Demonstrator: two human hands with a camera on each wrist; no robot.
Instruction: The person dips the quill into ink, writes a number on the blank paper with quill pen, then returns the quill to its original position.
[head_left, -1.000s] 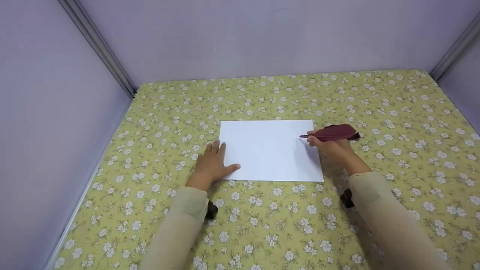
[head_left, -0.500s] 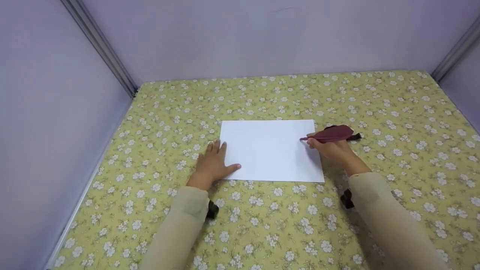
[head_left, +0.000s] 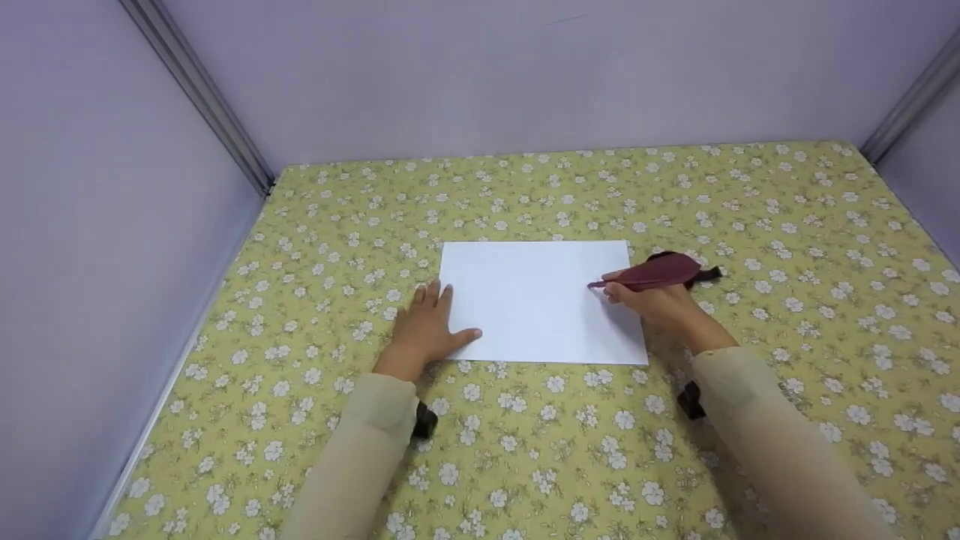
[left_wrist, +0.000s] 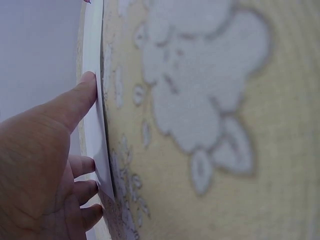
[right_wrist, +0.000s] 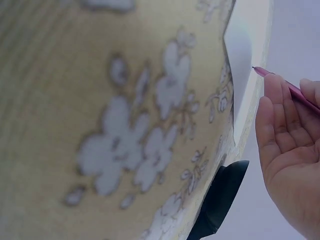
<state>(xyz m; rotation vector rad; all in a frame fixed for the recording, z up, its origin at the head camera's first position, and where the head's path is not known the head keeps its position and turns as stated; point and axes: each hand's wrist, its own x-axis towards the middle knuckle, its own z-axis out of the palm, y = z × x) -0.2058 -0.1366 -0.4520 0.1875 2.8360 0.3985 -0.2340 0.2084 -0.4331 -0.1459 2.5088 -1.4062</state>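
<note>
A white sheet of paper [head_left: 525,300] lies on the flowered tablecloth. My left hand [head_left: 425,330] rests with spread fingers on its left edge and lower left corner; in the left wrist view the thumb [left_wrist: 82,97] touches the sheet. My right hand [head_left: 652,300] pinches a dark red feather pen [head_left: 660,271] between thumb and fingers over the right part of the paper. Its shaft slants left, and the dark tip [right_wrist: 254,68] is right at the sheet's surface in the right wrist view. No clear writing shows on the paper.
A black object [head_left: 709,274] lies right of the paper, partly hidden behind the feather; a black object [right_wrist: 220,200] also shows in the right wrist view. Pale panels [head_left: 480,82] with metal posts [head_left: 202,90] border the table's back and sides.
My right hand and the feather pen have shifted a little left and toward the near side over the paper. The left hand and the sheet have stayed in place.
</note>
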